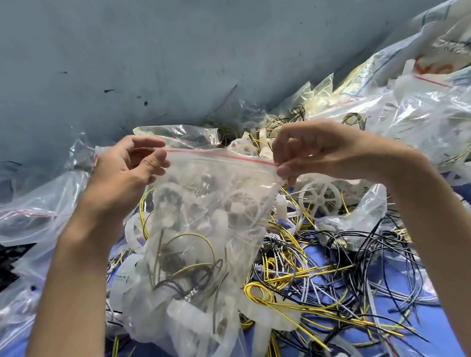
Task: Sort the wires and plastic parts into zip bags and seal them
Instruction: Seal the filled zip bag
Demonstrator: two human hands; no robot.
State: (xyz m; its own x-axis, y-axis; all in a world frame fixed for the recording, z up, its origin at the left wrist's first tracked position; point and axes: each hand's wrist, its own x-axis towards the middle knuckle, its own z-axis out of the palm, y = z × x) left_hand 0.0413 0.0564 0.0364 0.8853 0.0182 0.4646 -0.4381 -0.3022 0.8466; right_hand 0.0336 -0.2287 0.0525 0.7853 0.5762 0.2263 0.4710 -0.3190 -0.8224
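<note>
The right grip [321, 151] is pinched narrowly on one top corner of the zip bag [199, 233], at the end of the red zip strip [220, 156]. From there the strip's long axis runs toward 10 o'clock to the left grip [127, 171], by which the opposite corner is held. The bag hangs toward 6 o'clock, above loose wires [325, 268] on the table [434, 318]. Sealing would probably be run along the strip.

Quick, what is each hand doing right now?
Left hand: pinches the zip bag at its top left corner.
Right hand: pinches the bag's top right corner.
</note>
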